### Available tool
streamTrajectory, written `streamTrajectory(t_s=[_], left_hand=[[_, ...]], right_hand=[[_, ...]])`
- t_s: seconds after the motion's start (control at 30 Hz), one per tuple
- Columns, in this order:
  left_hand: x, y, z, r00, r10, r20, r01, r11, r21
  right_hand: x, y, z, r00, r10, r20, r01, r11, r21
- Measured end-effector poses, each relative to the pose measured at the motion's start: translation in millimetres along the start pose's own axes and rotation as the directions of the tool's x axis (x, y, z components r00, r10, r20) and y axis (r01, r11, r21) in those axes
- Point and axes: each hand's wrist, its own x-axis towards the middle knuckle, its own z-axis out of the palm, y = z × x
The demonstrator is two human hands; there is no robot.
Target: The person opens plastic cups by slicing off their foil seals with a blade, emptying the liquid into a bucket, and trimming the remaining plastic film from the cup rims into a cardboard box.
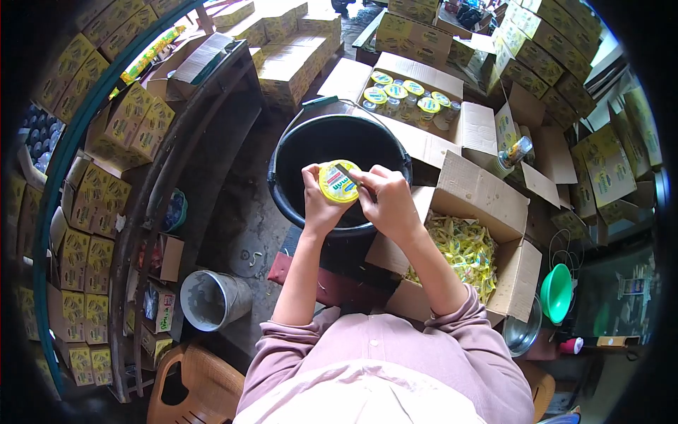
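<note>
My left hand (323, 208) is wrapped round a cup (338, 181) with a yellow printed lid, held above the black bucket (284, 201). The lid faces up toward me, and most of the cup's body is hidden below it. My right hand (387, 200) pinches the end of a thin dark flat strip (346, 172) that lies across the lid. What kind of tool or piece the strip is, I cannot make out. Inside the bucket it is dark, and its contents do not show.
An open carton (424, 145) of yellow-lidded cups stands beyond the bucket. At right, another carton (519, 272) holds yellow wrappers or packets. A grey pail (212, 300) and a wooden chair (194, 385) are at left; a green bowl (557, 293) is at right. Stacked boxes surround me.
</note>
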Motion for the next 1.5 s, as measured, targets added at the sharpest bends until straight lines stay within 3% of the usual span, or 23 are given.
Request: streamTrajectory(t_s=[0.2, 0.47, 0.97, 1.27, 1.5], left_hand=[[0, -2, 0, 0.998, 0.064, -0.001, -0.064, 0.998, 0.028], [1, -1, 1, 1.000, 0.006, 0.018, -0.006, 1.000, -0.028], [-1, 0, 2, 1.000, 0.001, 0.016, -0.001, 1.000, 0.002], [-1, -1, 1, 0.997, 0.055, 0.045, -0.056, 0.998, 0.009], [1, -5, 2, 0.997, 0.063, 0.034, -0.065, 0.997, 0.047]], right_hand=[[2, 0, 7, 1.000, -0.016, 0.007, 0.017, 0.999, -0.049], [-1, -3, 8, 1.000, 0.012, 0.013, -0.012, 1.000, -0.020], [1, -10, 9, 0.997, -0.015, 0.079, 0.029, 0.982, -0.184], [-7, -7, -1, 0.988, 0.079, 0.133, -0.070, 0.995, -0.072], [2, -1, 5, 0.984, 0.051, 0.170, -0.030, 0.992, -0.123]])
